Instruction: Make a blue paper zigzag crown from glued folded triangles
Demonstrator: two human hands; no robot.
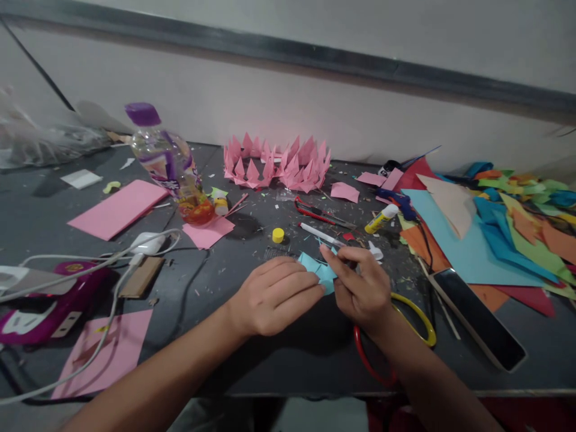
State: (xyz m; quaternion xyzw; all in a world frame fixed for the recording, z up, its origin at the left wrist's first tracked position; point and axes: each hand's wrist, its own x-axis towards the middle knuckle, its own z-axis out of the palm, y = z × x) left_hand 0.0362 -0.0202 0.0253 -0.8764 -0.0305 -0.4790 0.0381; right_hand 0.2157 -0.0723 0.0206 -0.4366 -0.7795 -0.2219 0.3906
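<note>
Left hand [276, 295] and right hand [362, 285] both pinch blue paper [328, 278] over desk [209, 276]. Pink paper ring [294, 175] stands far.

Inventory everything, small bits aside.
folded paper: 1, blue, centre
paper ring: 1, pink, back
bottle: 1, clear, left
cap: 1, yellow, centre
pen: 1, white, centre
tool: 1, red, centre
glue stick: 1, yellow, right
loop handles: 2, yellow/red, right
glue gun: 1, blue, right
phone: 1, black, right
paper pile: 1, mixed, right
sheets: several, pink, left
device: 1, magenta, left
adapter, cables: several, white, left
cardboard: 1, brown, left
bag: 1, clear, left
table: 1, dark, below
wall: 1, grey, back
left hand, right hand: 2, bare, centre
</note>
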